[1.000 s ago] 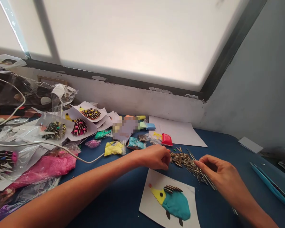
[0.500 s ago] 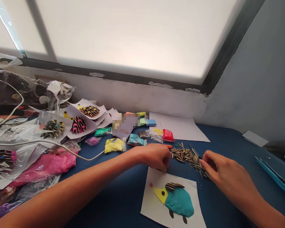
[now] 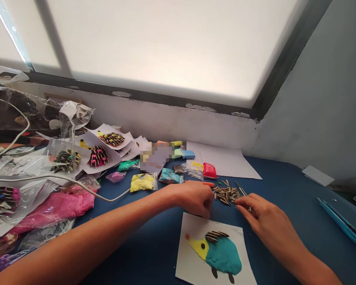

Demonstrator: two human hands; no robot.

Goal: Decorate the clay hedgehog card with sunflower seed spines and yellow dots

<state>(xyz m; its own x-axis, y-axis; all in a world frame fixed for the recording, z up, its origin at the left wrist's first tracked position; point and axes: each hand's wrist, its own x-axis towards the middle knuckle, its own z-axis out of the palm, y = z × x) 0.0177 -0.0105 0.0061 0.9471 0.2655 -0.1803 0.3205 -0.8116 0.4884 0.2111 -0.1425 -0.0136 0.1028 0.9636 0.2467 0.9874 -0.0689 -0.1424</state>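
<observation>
Cannot tell contents of narrow-gripped right hand (image 3: 262,217) at striped brown seeds (image 3: 225,194) or curled left hand (image 3: 197,198), but see teal-bodied, yellow-headed clay hedgehog (image 3: 225,255) seeded only far left, mostly bare-backed.

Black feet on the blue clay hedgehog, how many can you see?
2. One black oval foot is under the blue clay body, nearer the yellow clay head; the other black oval foot is farther right. Neither is hidden.

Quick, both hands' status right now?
Left hand: curled closed near the card's far edge; can't tell if it holds anything.
Right hand: fingers bunched at the seeds; can't tell if closed on any.
</observation>
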